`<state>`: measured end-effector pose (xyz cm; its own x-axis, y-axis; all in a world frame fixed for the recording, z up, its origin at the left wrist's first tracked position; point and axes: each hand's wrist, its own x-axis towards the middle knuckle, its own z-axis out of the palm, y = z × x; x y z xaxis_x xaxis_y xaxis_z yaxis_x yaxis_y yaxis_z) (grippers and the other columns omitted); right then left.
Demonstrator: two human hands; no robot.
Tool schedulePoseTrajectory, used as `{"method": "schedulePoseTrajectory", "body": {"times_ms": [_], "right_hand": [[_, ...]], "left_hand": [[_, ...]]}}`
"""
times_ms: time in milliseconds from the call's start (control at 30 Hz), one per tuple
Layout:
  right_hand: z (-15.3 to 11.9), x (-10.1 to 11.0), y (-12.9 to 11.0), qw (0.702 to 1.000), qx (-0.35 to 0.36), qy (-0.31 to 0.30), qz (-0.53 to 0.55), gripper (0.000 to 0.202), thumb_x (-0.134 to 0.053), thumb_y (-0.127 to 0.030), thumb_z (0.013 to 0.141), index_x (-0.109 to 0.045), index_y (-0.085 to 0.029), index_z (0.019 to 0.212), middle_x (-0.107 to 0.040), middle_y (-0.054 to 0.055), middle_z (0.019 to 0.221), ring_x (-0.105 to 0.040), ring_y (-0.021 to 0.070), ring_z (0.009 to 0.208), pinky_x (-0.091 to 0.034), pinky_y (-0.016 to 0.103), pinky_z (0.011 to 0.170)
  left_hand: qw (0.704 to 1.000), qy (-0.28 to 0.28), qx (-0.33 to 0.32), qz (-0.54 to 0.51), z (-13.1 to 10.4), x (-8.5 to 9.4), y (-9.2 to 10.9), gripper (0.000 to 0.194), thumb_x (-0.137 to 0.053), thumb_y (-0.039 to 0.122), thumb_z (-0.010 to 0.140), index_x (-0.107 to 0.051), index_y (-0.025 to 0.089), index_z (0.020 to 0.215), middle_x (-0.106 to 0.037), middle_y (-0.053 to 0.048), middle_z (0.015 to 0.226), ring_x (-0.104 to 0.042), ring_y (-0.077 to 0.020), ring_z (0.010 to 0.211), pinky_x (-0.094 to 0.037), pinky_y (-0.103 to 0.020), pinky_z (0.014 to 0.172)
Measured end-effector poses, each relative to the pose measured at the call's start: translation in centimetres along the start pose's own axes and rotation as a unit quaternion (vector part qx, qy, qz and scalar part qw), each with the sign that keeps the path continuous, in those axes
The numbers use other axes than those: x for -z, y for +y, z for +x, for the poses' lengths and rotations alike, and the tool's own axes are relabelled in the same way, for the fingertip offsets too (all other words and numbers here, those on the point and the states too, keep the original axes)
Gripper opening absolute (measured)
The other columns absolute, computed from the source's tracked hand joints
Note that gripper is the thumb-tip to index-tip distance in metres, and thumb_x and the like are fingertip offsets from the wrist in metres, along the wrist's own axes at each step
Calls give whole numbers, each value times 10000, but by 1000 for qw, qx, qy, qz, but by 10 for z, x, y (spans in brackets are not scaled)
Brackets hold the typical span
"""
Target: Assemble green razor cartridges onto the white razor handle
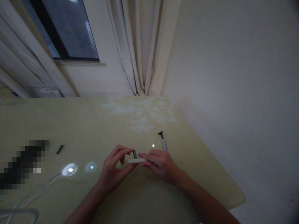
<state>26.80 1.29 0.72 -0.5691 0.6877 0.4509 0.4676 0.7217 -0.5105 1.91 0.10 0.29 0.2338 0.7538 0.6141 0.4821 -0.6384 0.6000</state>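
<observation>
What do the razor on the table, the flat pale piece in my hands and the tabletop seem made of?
Razor: probably plastic or metal, judging by its smooth, even grey and black; too small to settle.
Flat pale piece: likely plastic or card, matt, going by its even colour and straight edge.
Tabletop: perhaps glass or lacquered board, glossy, since it shines in bright spots.

Left hand [114, 170]: bare, slender fingers [123, 152], thumb [129, 170] visible. Left forearm [87, 200]: bare from wrist [101, 186] to the near edge of view, widening toward its near end. Right hand [163, 162]: bare, fingers narrowing at the tips. Right forearm [202, 194]: bare, smooth in outline, with a longer visible section than the left. Fingernail detail: too dim to tell.
</observation>
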Motion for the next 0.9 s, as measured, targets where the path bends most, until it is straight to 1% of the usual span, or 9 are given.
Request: {"method": "schedulePoseTrajectory", "body": {"times_ms": [167,333,400,533,700,767,833,900], "right_hand": [[1,4,2,999,-35,31,-9,481,-482,-505,1112,-745,-165,1329,-722,74,857,-624,165,714,-475,263,666],[0,-1,-1,1000,6,0,-17,519,-441,-518,1121,-762,-149,1293,-722,82,835,-633,172,720,-468,268,659],[0,-1,-1,1000,0,-1,-15,512,-442,-521,1120,-758,-164,1304,-719,80,838,-634,171,726,-469,265,663],[0,1,1,999,-32,25,-14,485,-471,-510,1115,-743,-175,1335,-727,80,868,-632,169,737,-481,266,686],[-1,-3,1,1000,-5,-4,-9,480,-470,-506,1115,-753,-176,1319,-716,80,859,-639,170,742,-477,262,679],[-1,-2,1,1000,-8,5,-9,476,-475,-502,1115,-750,-174,1323,-716,79,859,-634,168,732,-471,262,668],[-1,0,2,999,-26,23,-11,471,-481,-496,1115,-746,-170,1328,-714,75,853,-622,163,714,-468,261,663],[0,1,2,999,-38,28,-13,476,-485,-502,1112,-745,-166,1327,-714,72,851,-618,160,709,-469,260,665]], "left_hand": [[1000,8,1,8,0,0,0,372,-827,272,896,-695,229,1241,-634,-20,954,-555,-112,651,-541,-259,653],[1000,1,-4,-2,0,-1,1,333,-807,269,912,-697,235,1224,-633,-19,953,-556,-110,646,-533,-251,627],[1000,0,-3,-1,1,-1,1,322,-801,280,917,-698,239,1220,-637,-20,953,-558,-112,646,-536,-254,628],[1000,7,-4,11,1,0,4,328,-814,292,910,-704,229,1212,-635,-16,930,-562,-113,646,-548,-261,655],[1000,1,-13,-2,1,0,4,332,-809,295,917,-700,226,1223,-633,-17,940,-559,-111,649,-538,-246,631],[1000,1,-7,-3,0,-1,4,339,-806,288,918,-699,229,1234,-633,-18,945,-555,-111,649,-540,-249,637],[1000,5,-3,-2,0,-1,4,351,-813,278,910,-698,231,1238,-637,-18,948,-552,-110,645,-543,-254,646],[1000,8,-3,-1,-1,-1,4,360,-823,277,901,-700,232,1236,-639,-19,948,-554,-111,645,-543,-256,646]]}}
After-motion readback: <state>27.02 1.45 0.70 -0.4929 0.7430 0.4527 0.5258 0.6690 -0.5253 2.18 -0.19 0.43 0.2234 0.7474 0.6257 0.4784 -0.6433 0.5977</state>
